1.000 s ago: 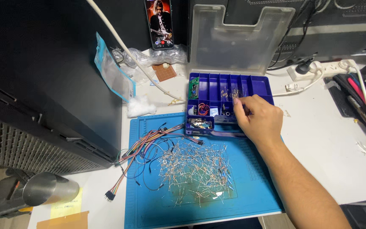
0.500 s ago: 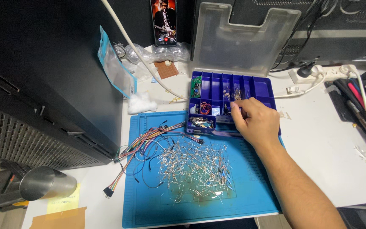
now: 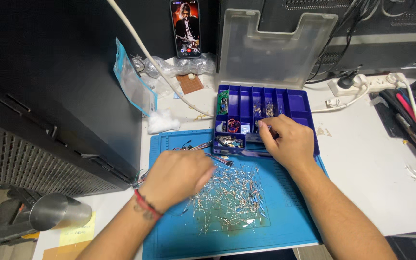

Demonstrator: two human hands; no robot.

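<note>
My right hand [image 3: 285,142] hovers over the front of a blue compartment box [image 3: 312,120], thumb and fingertips pinched on a thin-leaded resistor above a middle compartment. My left hand [image 3: 176,178], a red band at the wrist, comes in from the lower left over the blue work mat [image 3: 285,216]. Its fingers are curled and blurred beside a loose pile of resistors [image 3: 229,200], and it covers most of the coloured jumper wires [image 3: 193,145]. I cannot see whether it holds anything.
The box's clear lid [image 3: 275,48] stands open behind it. A phone [image 3: 186,26] leans at the back, with a black computer case [image 3: 49,96] on the left. Also here: white cable [image 3: 145,53], cotton wad [image 3: 160,120], power strip [image 3: 357,84], tools [image 3: 410,115], metal cylinder [image 3: 58,216].
My left hand has come into view from the lower left and now lies over the jumper wires. My right hand stays at the box, shifted slightly toward its front.
</note>
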